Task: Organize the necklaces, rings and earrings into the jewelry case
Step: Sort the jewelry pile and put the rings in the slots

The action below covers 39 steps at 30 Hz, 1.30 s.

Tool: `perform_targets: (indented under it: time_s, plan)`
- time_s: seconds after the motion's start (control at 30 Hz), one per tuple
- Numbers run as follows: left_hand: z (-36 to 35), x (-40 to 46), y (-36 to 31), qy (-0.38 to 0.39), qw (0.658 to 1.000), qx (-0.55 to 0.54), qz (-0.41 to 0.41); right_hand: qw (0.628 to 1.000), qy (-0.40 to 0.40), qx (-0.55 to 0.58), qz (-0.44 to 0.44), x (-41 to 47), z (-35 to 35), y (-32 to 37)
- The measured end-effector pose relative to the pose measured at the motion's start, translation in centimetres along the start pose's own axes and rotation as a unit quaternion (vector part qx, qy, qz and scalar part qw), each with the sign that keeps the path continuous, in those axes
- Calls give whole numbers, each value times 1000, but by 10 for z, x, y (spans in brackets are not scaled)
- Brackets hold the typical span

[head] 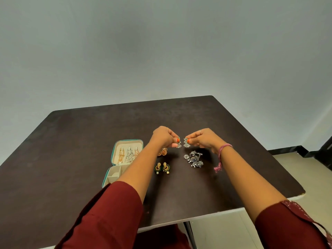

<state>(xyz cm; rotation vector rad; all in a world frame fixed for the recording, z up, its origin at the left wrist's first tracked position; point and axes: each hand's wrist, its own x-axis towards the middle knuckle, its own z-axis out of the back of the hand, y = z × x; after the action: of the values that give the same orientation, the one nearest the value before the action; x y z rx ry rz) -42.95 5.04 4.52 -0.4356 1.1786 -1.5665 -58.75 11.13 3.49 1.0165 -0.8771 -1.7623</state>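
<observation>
Dark table (233,159), with the open jewelry case (125,155) at left. A small silver earring is pinched in each raised hand: left hand (164,135), right hand (204,138). Silver earrings (194,159) and green-gold earrings (162,168) are laid below.

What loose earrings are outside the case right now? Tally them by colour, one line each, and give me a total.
Silver earrings pinched in the hands: 2, one in the left hand and one in the right hand
Green and gold earrings on the table: 2
Orange-gold earrings behind the left wrist: at least 1, partly hidden
Silver heap: tangled, cannot count
Total countable: 5
</observation>
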Motion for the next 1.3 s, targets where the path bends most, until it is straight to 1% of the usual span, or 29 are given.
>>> perform_targets:
  time_s: [0.1,0.23,0.33,0.43,0.6,0.77,0.9,1.1,1.23,1.3]
  plan:
    - [-8,16,3,-28,997,71,0,999,14,-49,-14,12,0,-1]
    - [-17,28,-1,-46,984,171,16,997,27,-71,-7,21,0,1]
    - [-25,40,2,-66,975,212,16,997,34,-74,7,24,2,0]
    - [-29,45,2,-69,965,253,7,995,33,-90,20,27,1,-2]
    - [-27,37,-2,-71,961,266,-15,994,33,-97,34,30,2,-4]
    - [-26,25,-4,-89,958,269,-49,996,30,-74,37,24,7,-8]
    - [-36,6,-1,-94,961,246,-86,997,-7,-38,70,14,4,-19]
    - [-55,-16,17,-60,966,241,-66,987,-88,20,136,-11,-2,-54]
    - [-56,-21,19,-62,964,248,-76,973,-161,12,166,-33,-6,-71]
    - [-58,-23,18,-76,963,248,-77,968,-179,10,173,-40,-7,-78]
